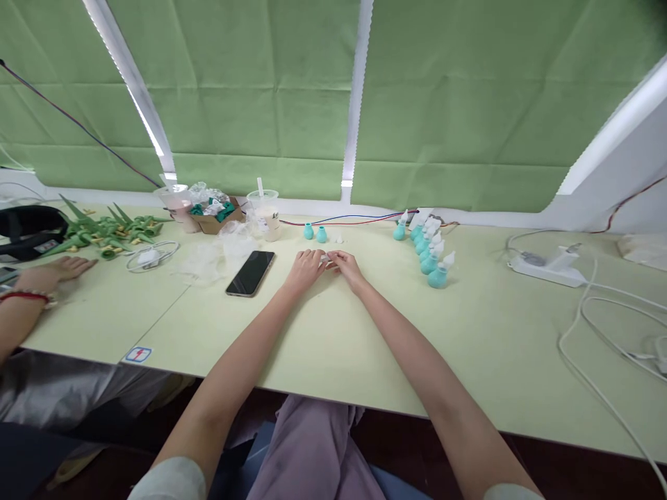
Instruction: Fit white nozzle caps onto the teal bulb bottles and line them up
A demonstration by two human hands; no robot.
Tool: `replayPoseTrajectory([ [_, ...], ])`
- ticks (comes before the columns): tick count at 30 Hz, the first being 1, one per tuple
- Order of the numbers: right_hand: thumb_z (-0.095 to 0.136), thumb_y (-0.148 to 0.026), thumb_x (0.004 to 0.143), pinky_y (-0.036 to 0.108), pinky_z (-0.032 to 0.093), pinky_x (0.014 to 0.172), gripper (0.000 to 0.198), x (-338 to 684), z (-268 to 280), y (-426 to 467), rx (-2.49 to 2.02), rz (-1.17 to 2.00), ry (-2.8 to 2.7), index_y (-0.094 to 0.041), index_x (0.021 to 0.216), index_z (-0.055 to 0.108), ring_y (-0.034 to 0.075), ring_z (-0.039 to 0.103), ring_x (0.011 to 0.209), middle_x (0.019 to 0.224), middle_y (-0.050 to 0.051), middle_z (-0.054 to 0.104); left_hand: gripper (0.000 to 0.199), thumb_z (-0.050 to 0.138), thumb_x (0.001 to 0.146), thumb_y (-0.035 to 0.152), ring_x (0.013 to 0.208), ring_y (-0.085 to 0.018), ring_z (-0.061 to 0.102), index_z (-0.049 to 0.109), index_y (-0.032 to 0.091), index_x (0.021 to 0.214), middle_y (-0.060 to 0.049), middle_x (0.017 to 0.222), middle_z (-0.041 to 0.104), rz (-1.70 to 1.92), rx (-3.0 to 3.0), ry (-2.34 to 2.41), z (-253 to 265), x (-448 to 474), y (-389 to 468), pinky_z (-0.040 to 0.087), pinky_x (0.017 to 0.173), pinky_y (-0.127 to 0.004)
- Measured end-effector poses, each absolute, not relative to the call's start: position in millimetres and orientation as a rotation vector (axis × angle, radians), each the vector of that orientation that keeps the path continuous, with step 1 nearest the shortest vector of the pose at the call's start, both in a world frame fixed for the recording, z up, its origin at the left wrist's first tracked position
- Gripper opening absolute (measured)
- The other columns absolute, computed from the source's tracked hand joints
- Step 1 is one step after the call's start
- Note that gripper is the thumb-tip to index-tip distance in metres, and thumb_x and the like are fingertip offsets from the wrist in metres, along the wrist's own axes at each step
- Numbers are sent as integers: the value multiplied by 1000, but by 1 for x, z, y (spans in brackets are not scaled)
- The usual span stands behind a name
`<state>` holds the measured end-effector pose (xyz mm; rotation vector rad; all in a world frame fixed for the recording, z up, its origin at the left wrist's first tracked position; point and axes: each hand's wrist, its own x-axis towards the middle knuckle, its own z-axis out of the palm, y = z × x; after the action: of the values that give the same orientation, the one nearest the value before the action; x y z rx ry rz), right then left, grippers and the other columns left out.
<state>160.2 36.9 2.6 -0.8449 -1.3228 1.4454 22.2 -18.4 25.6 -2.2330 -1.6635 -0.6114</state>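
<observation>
Turquoise bulbs (437, 279) are lined up at right, white tips (449, 260) already on — two tipless bulbs (322, 236) are left. Nearer, a tiny whitish piece (325, 258) is pinched between the left hand (306, 269) and right hand (346, 268), grips nearly closed.

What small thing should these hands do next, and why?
Perhaps bring the small pale piece between the left hand and right hand to a turquoise bulb ahead: its top looks bare, unlike the white-tipped bulbs on the right.
</observation>
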Motion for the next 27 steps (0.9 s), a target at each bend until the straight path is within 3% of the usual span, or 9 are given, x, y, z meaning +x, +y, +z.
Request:
replayPoseTrajectory([
  [6,76,-45,60,18,41,48,33,159,6,35,-822,1483,-1264,-19,78,66,10,62,56,69,-2,68,24,40,95,32,91,-25,58,55,14,101,-10,90,65,-524,-2216,-1652,28,23,-20,37,79,-36],
  [9,76,-40,60,18,41,48,30,160,6,36,-804,1477,-1189,-18,77,67,9,61,54,68,-1,67,31,38,96,38,92,-24,59,52,16,112,-9,93,66,-654,-2211,-1690,25,23,-23,37,81,-36],
  [13,71,-34,64,18,46,54,24,165,4,45,-769,1383,-719,-19,80,63,7,59,56,74,-2,67,44,34,96,41,97,-24,58,35,14,132,-9,101,64,-1082,-2022,-1925,25,19,-5,39,85,-36],
  [20,67,-24,67,19,52,61,27,167,4,55,-685,1450,-500,-20,92,58,8,60,56,70,-3,66,43,51,88,31,118,-33,44,49,11,126,-19,124,50,-752,-1864,-2171,56,10,75,38,93,-41],
  [27,64,-23,67,18,47,57,22,165,4,57,-655,1496,-522,-19,88,60,7,60,55,68,-3,66,29,62,80,29,119,-37,40,65,18,106,-17,122,52,-541,-1869,-2251,63,21,115,34,93,-48],
])
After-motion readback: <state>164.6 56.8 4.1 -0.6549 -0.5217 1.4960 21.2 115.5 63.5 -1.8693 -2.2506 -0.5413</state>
